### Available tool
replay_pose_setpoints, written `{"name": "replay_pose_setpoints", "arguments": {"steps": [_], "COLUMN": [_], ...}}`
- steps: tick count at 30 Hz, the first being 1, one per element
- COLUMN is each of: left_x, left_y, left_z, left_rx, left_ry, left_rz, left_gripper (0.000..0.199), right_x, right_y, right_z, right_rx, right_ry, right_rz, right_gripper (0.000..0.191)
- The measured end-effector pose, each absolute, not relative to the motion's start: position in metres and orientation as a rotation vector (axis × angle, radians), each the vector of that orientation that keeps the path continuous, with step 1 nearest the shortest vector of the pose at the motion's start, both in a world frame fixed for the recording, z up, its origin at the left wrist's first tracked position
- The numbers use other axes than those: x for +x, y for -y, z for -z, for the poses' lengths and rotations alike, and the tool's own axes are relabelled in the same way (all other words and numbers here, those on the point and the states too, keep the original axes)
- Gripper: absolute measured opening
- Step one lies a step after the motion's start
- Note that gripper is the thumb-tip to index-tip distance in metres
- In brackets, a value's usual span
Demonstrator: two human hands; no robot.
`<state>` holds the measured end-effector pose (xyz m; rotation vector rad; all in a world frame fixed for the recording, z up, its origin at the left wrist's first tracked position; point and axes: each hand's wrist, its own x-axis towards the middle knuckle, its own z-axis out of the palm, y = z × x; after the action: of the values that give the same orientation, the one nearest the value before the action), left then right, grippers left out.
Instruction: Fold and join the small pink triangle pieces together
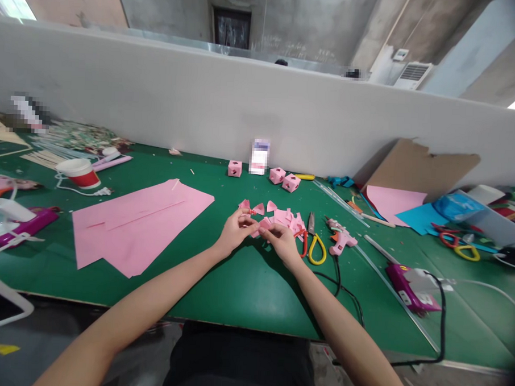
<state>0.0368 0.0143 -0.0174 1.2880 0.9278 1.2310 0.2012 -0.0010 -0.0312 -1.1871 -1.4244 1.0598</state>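
Note:
Between the fingertips of my left hand [237, 229] and my right hand [280, 241] is a small piece of pink paper [254, 231]; both hands are pinched on it, a little above the green table. Just beyond lie small folded pink paper pieces [271, 206], and a loose pile of cut pink strips [287, 218] is beside my right hand. Scissors [317, 249] with red and yellow handles lie right of that hand, followed by a pink glue gun [342, 237]. Three pink paper cubes [235, 168] with dark openings stand farther back.
Large pink paper sheets [140, 228] cover the left of the green table [253, 298]. A paper cup [78, 172] and a purple power strip [21, 226] are farther left. Another purple power strip [411, 288] with a black cord lies right. A grey partition [180, 98] closes the back.

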Motion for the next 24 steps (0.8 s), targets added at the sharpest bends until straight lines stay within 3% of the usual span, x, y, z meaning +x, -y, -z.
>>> {"name": "replay_pose_setpoints", "arguments": {"steps": [24], "left_x": [0.0372], "left_y": [-0.0144], "left_z": [0.0206], "left_rx": [1.289], "left_ry": [-0.940], "left_rz": [-1.235], "left_gripper": [0.048], "right_x": [0.2029], "right_y": [0.0005], "right_z": [0.0269], "right_rx": [-1.096], "right_ry": [1.303], "right_rz": [-1.094], "right_gripper": [0.037]}}
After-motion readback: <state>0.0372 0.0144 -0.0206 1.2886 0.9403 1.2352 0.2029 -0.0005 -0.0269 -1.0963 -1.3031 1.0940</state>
